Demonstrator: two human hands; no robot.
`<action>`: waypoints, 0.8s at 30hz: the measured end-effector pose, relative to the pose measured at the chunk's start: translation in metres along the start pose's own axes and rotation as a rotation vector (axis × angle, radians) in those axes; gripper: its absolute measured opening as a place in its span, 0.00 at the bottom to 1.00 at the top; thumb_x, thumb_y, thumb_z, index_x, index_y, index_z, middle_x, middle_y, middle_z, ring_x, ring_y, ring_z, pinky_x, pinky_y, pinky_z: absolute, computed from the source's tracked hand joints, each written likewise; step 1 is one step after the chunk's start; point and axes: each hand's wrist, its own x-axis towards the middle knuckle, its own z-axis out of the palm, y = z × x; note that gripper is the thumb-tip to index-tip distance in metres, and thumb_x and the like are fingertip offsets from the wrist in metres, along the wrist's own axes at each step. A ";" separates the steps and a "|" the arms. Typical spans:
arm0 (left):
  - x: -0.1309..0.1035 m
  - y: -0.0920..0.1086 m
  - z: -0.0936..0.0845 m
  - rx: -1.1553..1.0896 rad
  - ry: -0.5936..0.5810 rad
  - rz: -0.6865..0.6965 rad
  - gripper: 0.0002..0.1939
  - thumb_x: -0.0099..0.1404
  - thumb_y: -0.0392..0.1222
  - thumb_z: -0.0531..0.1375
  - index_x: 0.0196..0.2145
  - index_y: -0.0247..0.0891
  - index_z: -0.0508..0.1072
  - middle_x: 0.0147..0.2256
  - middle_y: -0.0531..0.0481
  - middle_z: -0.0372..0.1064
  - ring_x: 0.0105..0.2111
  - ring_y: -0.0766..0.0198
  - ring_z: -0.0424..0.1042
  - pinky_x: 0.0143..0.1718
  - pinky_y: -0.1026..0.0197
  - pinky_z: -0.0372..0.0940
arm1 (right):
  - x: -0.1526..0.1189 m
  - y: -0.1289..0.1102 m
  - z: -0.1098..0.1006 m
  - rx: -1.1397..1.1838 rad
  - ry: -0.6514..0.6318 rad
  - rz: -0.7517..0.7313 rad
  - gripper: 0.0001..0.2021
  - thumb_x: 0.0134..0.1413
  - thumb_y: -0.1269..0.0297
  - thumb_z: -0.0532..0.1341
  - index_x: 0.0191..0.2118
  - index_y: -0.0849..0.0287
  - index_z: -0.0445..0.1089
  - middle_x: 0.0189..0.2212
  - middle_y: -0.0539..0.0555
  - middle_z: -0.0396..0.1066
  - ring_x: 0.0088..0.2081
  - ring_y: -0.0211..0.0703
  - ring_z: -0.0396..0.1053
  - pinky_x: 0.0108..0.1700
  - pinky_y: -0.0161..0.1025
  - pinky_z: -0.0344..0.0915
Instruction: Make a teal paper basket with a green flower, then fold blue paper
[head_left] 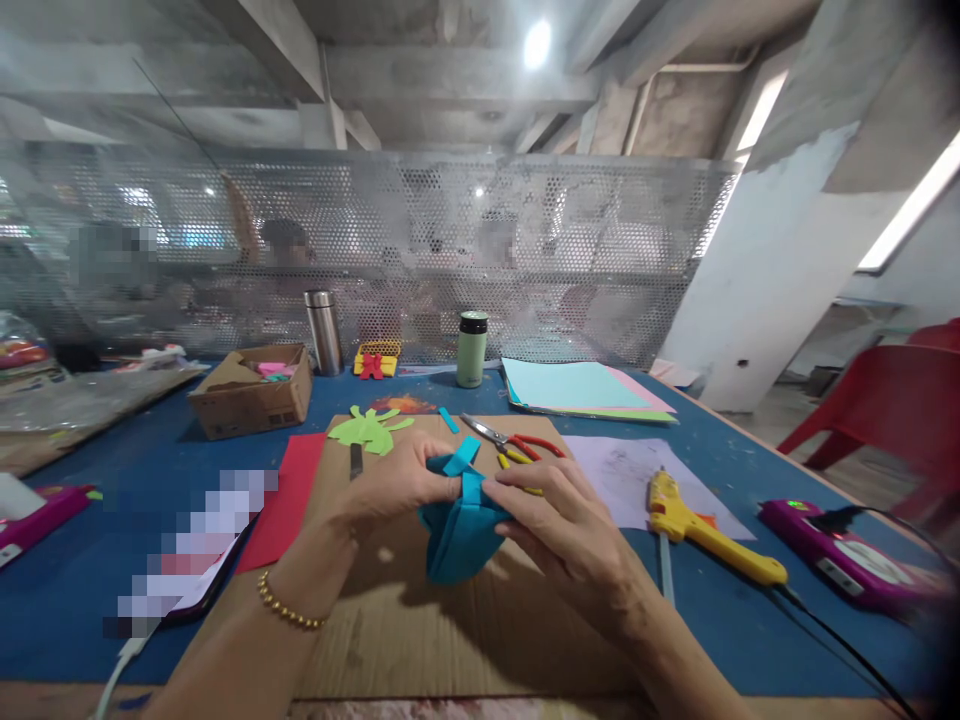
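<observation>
Over a cardboard sheet, both hands hold a folded blue paper craft piece, pouch-like, with a narrow strip looped at its top. My left hand grips its upper left side between thumb and fingers. My right hand presses its fingertips against the strip and the right side. Behind the piece lie scissors with red handles and a yellow-handled tool, partly hidden by my right hand. A small blue strip and light green paper cutouts rest on the cardboard near its far edge.
At right, a yellow glue gun lies on lilac paper, near a purple power strip. Left are red paper, a phone and a cardboard box. Behind stand a steel flask, a green bottle and stacked coloured sheets.
</observation>
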 end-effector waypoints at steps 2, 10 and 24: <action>0.001 0.000 0.001 -0.016 0.023 0.001 0.20 0.51 0.50 0.72 0.20 0.35 0.69 0.20 0.57 0.60 0.21 0.72 0.55 0.23 0.68 0.54 | -0.001 0.002 0.003 -0.020 0.033 -0.021 0.17 0.68 0.67 0.58 0.60 0.52 0.70 0.46 0.59 0.75 0.46 0.48 0.72 0.50 0.51 0.70; 0.008 -0.001 0.007 0.106 0.221 0.228 0.20 0.53 0.53 0.71 0.19 0.35 0.72 0.21 0.54 0.63 0.24 0.68 0.58 0.26 0.65 0.55 | -0.004 -0.006 -0.008 0.042 0.091 0.129 0.27 0.64 0.72 0.61 0.67 0.57 0.61 0.54 0.63 0.71 0.55 0.54 0.68 0.54 0.52 0.67; 0.009 -0.004 0.020 0.606 0.436 0.611 0.09 0.66 0.46 0.64 0.31 0.48 0.84 0.30 0.47 0.78 0.36 0.53 0.71 0.54 0.44 0.59 | -0.008 -0.007 0.004 0.495 0.033 0.904 0.15 0.67 0.50 0.58 0.44 0.56 0.73 0.31 0.50 0.72 0.27 0.37 0.68 0.29 0.35 0.67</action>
